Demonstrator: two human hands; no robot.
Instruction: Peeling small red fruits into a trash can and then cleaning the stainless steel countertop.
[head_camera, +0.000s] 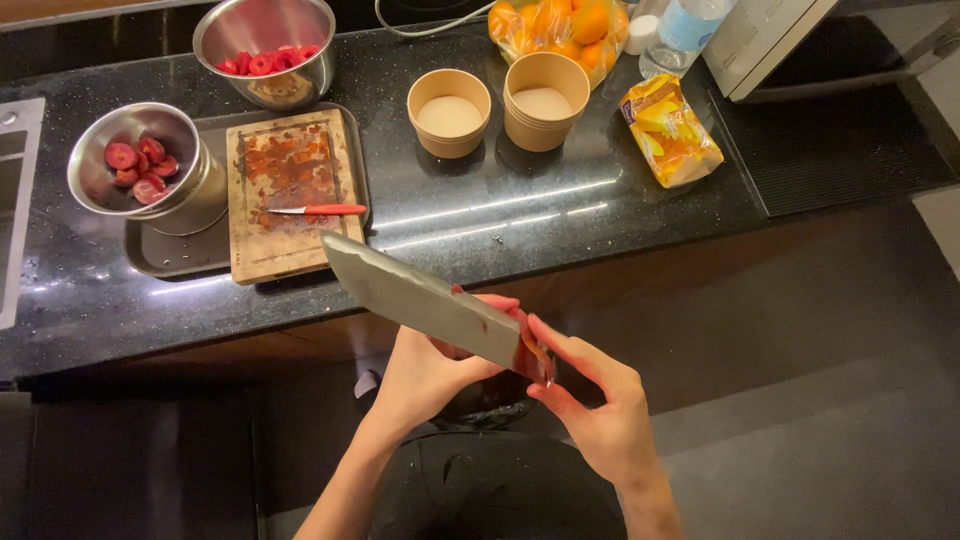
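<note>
Head view: I hold the cleaver out in front of me, off the near edge of the worktop and well clear of the cutting board, so nothing drips back onto it. My left hand is closed around the handle end from beneath, which keeps the broad blade slanting up and away toward the board. My right hand sits at the heel of the blade, fingers pressed together and pinching a dark red scrap of fruit against the steel, it seems to slide it off; I cannot tell exactly how it is gripped.

On the board lies a small red-handled knife, set down flat. Left of the board a steel bowl holds halved red fruit; behind the board a second steel bowl holds cut red pieces. To the right of the board stand two paper cups.
</note>
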